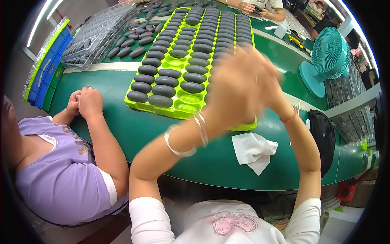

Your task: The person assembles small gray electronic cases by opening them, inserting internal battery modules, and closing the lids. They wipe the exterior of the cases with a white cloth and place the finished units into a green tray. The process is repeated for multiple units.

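Raised in front of me, my left hand and my right hand are brought together over the right part of a lime-green tray. Motion smears the fingers of both, so whether anything is between them cannot be made out. Rows of dark grey, oval, smooth pieces sit in the tray's slots, and a few slots near the front are bare. Bangles hang on my left wrist, and a thin red band circles the right one. Close to my right forearm, a crumpled white cloth lies on the green table.
A person in a purple shirt sits at my left, hands on the table. More loose grey pieces lie beyond, near stacked clear plastic trays. A teal fan, a white bottle and a black pouch are to the right.
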`<state>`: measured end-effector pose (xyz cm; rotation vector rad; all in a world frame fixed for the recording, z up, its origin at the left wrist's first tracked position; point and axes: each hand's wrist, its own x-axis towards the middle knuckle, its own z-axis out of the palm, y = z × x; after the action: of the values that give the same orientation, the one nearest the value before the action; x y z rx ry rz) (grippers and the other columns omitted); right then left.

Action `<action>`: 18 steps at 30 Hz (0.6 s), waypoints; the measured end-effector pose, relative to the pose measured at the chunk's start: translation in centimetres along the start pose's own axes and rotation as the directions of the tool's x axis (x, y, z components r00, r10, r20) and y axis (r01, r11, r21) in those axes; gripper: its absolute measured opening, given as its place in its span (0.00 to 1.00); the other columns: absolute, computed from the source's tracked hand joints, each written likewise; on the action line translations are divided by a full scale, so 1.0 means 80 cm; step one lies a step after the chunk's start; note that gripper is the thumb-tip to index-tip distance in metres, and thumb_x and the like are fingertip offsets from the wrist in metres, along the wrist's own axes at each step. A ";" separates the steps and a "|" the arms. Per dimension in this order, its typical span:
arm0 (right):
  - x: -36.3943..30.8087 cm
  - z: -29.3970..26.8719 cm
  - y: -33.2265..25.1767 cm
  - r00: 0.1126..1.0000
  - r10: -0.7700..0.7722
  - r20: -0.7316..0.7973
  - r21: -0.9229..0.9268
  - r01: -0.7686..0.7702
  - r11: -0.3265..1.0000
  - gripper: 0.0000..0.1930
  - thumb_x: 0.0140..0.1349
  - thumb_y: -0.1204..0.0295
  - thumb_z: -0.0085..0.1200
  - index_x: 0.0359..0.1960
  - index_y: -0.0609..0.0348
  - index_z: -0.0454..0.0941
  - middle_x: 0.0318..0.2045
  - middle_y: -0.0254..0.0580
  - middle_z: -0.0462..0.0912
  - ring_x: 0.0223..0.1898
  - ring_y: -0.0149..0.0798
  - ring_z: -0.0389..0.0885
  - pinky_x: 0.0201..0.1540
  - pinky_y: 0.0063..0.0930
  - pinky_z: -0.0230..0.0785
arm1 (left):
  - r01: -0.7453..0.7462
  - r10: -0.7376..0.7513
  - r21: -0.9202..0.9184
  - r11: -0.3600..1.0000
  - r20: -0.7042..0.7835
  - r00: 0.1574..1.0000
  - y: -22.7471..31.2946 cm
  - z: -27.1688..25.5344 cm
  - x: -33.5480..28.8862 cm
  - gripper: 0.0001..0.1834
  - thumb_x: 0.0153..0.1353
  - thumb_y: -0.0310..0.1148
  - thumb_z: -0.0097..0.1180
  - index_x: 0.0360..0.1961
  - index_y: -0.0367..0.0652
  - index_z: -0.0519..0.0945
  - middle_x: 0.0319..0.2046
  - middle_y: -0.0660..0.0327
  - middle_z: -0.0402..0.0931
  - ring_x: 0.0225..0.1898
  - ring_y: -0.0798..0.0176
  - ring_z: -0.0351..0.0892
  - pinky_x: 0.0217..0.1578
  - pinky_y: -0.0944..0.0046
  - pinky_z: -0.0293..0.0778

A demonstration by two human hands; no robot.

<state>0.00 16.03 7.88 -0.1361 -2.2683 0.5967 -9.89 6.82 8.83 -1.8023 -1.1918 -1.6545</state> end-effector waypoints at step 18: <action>-0.185 -0.069 -0.055 0.884 0.458 0.097 0.162 -0.468 0.869 0.10 0.58 0.85 0.52 0.40 0.63 0.80 0.27 0.44 0.80 0.27 0.38 0.80 0.32 0.26 0.71 | 0.192 -0.788 0.935 0.298 0.127 0.602 -0.383 -0.221 -0.055 0.21 0.44 0.33 0.61 0.43 0.43 0.82 0.38 0.48 0.82 0.43 0.47 0.81 0.47 0.53 0.75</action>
<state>14.64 10.13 3.39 -0.5944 -2.2263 1.0665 -44.63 8.47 0.95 -1.2061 -2.5520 -0.3039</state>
